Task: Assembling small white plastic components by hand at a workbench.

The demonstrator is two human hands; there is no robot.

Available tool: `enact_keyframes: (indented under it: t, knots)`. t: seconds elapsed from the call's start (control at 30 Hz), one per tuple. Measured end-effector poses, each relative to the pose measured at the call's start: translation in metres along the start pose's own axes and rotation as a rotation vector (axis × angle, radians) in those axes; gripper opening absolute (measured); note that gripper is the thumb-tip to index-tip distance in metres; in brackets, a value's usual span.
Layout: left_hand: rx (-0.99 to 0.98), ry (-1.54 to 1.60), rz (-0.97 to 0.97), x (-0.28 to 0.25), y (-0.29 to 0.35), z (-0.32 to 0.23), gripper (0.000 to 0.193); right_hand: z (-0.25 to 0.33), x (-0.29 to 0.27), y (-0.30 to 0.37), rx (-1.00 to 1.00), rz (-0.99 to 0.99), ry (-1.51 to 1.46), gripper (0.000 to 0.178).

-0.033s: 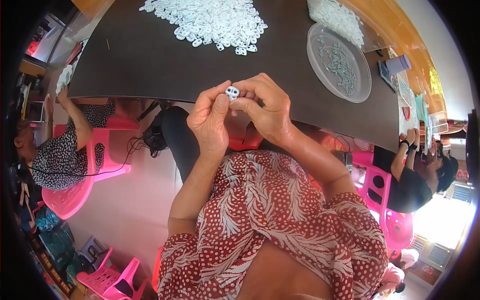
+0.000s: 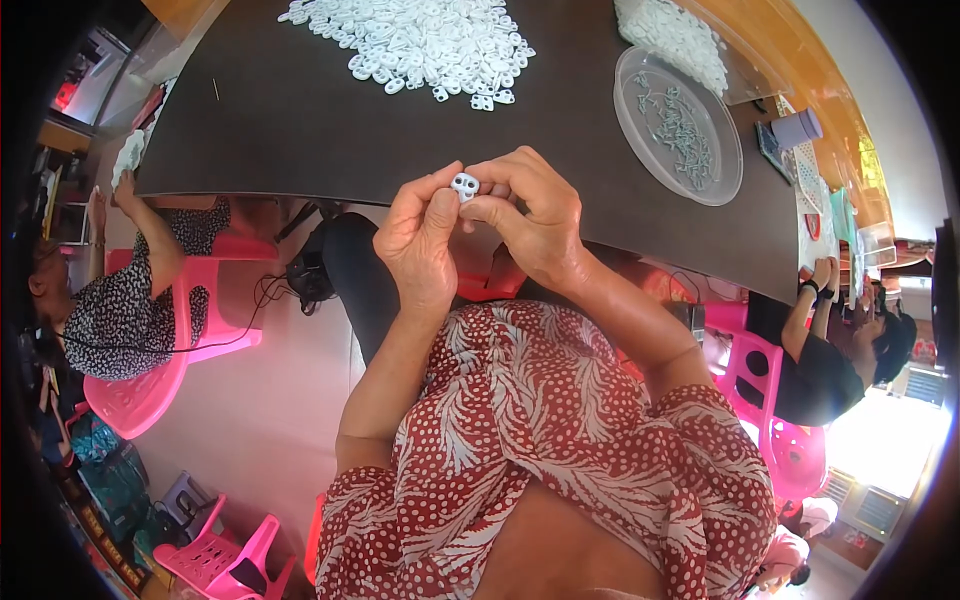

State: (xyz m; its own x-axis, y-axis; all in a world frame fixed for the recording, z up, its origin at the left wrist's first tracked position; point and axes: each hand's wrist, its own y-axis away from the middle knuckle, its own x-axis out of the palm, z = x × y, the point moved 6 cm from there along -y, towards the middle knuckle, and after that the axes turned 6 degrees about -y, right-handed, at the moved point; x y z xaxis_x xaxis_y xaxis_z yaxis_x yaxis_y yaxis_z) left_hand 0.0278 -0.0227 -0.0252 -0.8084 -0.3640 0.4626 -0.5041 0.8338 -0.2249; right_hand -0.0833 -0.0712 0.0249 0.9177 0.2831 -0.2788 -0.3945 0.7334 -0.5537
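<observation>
A small white plastic piece with holes (image 2: 464,186) is pinched in front of me, just past the table's near edge. My left hand (image 2: 422,235) grips its left side between thumb and forefinger. On the other side, the thumb and fingers of my right hand (image 2: 535,212) close on the same piece; its lower part is partly covered. Farther off on the dark table (image 2: 300,130) lies a heap of similar white plastic pieces (image 2: 440,55). To the right, a round clear tray (image 2: 728,170) holds several small metal screws or pins (image 2: 682,135).
Behind the tray stands a clear container of white pieces (image 2: 675,45). A greyish-purple cup (image 2: 797,128) is at the far right. One person sits at the left (image 2: 120,310), another at the right (image 2: 800,360). Pink chairs (image 2: 215,560) stand around, and a cable hangs at the left.
</observation>
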Motion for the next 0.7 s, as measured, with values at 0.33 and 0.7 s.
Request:
enact_keyframes:
  t: [0.33, 0.7]
  knots:
    - [0.045, -0.092, -0.045, 0.0, 0.003, -0.007, 0.02, 0.003, 0.003, 0.001, -0.11, 0.049, 0.05, 0.021]
    - [0.043, -0.07, -0.04, -0.001, 0.003, -0.013, 0.018, 0.006, 0.005, 0.005, -0.067, 0.014, 0.022, 0.024]
